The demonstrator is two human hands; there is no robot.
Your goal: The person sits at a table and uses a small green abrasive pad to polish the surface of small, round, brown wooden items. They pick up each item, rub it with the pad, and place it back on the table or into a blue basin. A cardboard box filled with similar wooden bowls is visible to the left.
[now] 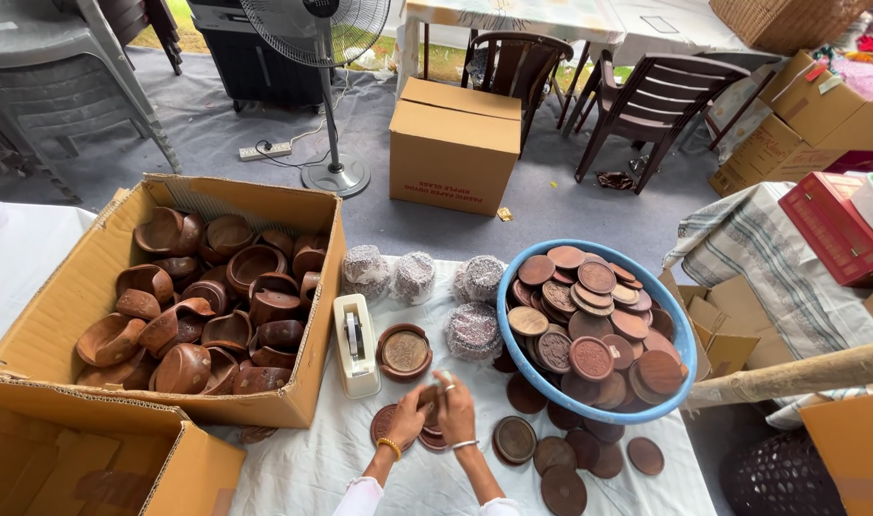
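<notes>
Left hand (405, 418): rested low at the middle of the white cloth (322, 468), fingers curled around the left edge of a small brown wooden piece (429, 406); a yellow bangle sat on the wrist.
Right hand (457, 409): met the left over the same piece, fingers bent and pressed close on its top and right side; a silver bangle sat on the wrist (whether the fingertips pinched something thin I could not tell).
Piece: held between both hands just above the cloth, over a few flat discs (427, 441) lying under the hands.
Lidded box (404, 352): round, brown, stood on the cloth just beyond the hands, carved lid on.
Tape dispenser (354, 344): cream-coloured, lay just left of the lidded box, beside the carton.
Carton (93, 277): large open cardboard box on the left, filled with brown wooden bowls (193, 320) heaped in disorder.
Basin (513, 368): blue, round, to the right of the hands, piled with carved round lids (589, 334).
Loose lids (561, 459): scattered flat on the cloth beneath and in front of the basin, some overlapping.
Wrapped bundles (413, 277): four rounded, silvery-wrapped, in a row at the far edge of the cloth and beside the basin.
Beyond the table: a closed cardboard box (453, 143) on the grey floor, a pedestal fan (331, 96) to its left, dark chairs (647, 105) behind.
</notes>
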